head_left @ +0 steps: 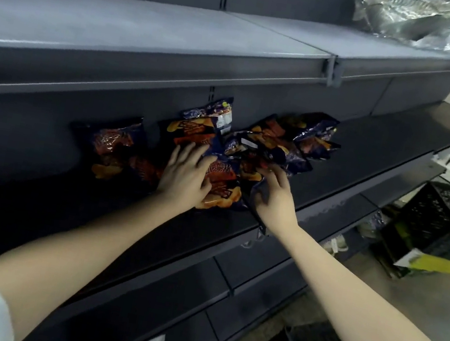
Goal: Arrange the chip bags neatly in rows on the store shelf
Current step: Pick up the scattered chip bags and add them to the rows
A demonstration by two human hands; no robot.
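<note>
Currently, the chip bags (264, 147), glossy crinkled foil in blue and orange, lie heaped mid-shelf, reaching the front lip. The shelf (379, 143), flat dark metal, runs bare to the right. The left hand (185, 174) rests spread flat on one bag; the right hand (273, 194) curls round another's edge.

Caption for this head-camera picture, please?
Restocking: left hand rests on and right hand grips chip bags heaped on a dark store shelf.
</note>
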